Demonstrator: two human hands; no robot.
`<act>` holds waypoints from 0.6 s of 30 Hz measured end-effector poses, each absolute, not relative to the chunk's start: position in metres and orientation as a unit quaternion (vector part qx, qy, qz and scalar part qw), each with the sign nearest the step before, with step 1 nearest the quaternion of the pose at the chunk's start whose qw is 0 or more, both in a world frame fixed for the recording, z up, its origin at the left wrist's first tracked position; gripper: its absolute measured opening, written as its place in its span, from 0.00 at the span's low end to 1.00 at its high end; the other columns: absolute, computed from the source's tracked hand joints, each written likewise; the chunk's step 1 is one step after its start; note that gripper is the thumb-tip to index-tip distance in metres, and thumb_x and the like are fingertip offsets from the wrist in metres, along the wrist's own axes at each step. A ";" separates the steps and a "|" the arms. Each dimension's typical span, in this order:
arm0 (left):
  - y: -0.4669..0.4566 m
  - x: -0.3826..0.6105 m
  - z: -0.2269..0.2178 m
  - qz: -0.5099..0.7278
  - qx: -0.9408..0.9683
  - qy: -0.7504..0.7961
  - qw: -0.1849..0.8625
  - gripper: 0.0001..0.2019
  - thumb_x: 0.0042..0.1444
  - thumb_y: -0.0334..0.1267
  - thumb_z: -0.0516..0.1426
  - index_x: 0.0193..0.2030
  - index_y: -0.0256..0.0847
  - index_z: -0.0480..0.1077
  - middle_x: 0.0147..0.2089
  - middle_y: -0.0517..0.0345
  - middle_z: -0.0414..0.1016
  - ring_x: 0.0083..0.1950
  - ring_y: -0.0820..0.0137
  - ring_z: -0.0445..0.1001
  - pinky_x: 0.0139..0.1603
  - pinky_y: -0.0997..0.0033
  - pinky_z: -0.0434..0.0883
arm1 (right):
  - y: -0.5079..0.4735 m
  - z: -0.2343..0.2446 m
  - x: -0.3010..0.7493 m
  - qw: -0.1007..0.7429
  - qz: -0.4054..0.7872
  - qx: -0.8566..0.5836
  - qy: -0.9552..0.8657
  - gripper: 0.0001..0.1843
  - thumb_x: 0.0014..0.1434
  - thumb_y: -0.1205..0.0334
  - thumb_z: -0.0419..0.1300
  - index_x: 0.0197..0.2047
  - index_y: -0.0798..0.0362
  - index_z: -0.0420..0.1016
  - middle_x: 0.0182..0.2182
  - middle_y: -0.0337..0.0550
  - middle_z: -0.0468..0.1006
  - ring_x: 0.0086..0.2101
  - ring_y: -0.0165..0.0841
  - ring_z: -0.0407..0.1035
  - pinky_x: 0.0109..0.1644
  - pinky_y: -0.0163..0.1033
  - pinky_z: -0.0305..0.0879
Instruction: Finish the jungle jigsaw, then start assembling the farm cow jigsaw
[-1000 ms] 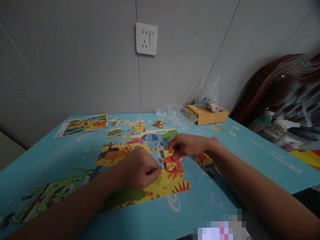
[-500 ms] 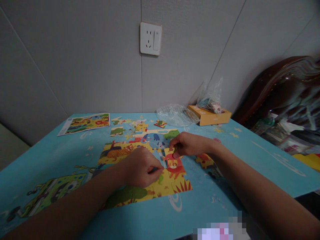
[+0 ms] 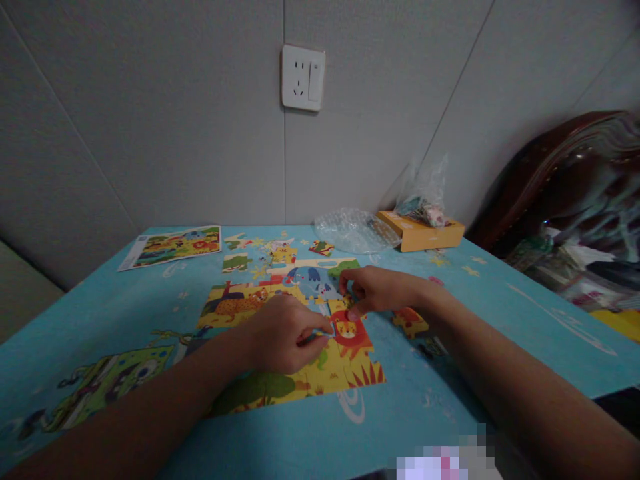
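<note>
A partly assembled animal jigsaw (image 3: pixel 295 333) lies on the blue patterned table (image 3: pixel 500 320). My right hand (image 3: pixel 376 291) pinches the top edge of the lion piece (image 3: pixel 349 332), which sits at the puzzle's right side. My left hand (image 3: pixel 283 341) rests curled on the puzzle, its thumb and forefinger pressed together at the lion piece's left edge. A loose yellow-orange piece (image 3: pixel 411 321) lies just right of my right wrist. Several loose pieces (image 3: pixel 280 253) lie beyond the puzzle.
A reference picture sheet (image 3: pixel 173 246) lies at the far left of the table. A crumpled clear bag (image 3: pixel 350 229) and an orange box (image 3: pixel 425 235) holding another bag stand at the back by the wall. A dark wooden chair back (image 3: pixel 560 173) rises on the right.
The lion piece has settled slightly lower against the puzzle, and both hands have closed in on its edges. The camera has shifted a little.
</note>
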State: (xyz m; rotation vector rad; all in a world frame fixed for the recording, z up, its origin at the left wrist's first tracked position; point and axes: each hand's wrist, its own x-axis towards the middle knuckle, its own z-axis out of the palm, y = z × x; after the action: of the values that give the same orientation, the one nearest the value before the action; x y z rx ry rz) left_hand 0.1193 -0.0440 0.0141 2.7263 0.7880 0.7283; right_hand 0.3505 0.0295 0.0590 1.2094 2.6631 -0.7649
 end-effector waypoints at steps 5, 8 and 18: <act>-0.046 0.119 0.017 0.222 0.932 0.261 0.120 0.13 0.57 0.34 0.57 0.47 0.44 0.78 0.18 0.65 0.71 0.20 0.74 0.68 0.27 0.74 0.59 | 0.031 0.059 0.349 0.055 -0.258 0.407 0.874 0.21 0.48 0.50 0.70 0.39 0.55 0.72 0.28 0.38 0.72 0.27 0.30 0.63 0.30 0.34 0.54; -0.046 0.119 0.019 0.211 0.932 0.269 0.117 0.13 0.57 0.35 0.58 0.47 0.44 0.79 0.18 0.64 0.73 0.21 0.73 0.70 0.26 0.74 0.58 | 0.032 0.057 0.347 0.041 -0.265 0.405 0.874 0.21 0.47 0.51 0.71 0.38 0.55 0.72 0.27 0.37 0.72 0.26 0.29 0.62 0.30 0.34 0.53; -0.047 0.121 0.020 0.186 0.938 0.275 0.104 0.13 0.56 0.34 0.57 0.45 0.46 0.80 0.19 0.63 0.73 0.23 0.73 0.72 0.26 0.73 0.57 | 0.030 0.046 0.345 -0.001 -0.340 0.344 0.875 0.12 0.51 0.58 0.67 0.34 0.55 0.70 0.23 0.33 0.68 0.25 0.27 0.60 0.28 0.32 0.52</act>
State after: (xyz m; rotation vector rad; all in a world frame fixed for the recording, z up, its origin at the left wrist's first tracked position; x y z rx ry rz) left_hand 0.1206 -0.0465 0.0198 2.7653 0.8106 0.5499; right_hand 0.3452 0.0300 0.0457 1.0818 2.7502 -1.0695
